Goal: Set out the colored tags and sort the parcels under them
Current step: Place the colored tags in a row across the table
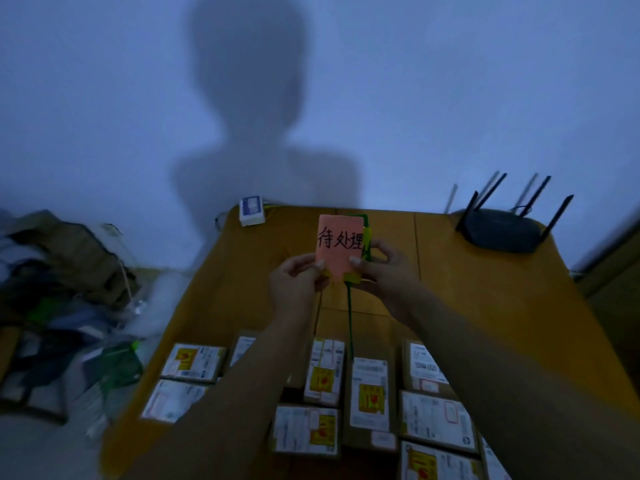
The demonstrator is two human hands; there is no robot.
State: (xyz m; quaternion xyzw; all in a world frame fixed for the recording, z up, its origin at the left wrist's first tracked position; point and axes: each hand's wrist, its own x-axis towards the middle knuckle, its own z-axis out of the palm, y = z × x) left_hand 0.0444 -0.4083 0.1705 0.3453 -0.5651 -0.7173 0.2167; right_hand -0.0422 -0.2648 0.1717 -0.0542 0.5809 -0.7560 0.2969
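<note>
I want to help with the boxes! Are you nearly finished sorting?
Barely started. No tag lies on the table yet. The left hand and right hand pinch the stack of tags, pink tag in front. The parcels sit bunched at the near edge; laying tags and sorting all remain.

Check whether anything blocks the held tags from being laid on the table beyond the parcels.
Nothing visible does. The left hand and right hand pinch the tags over bare table; the parcels lie nearer, the white box and router at the far edge.
</note>
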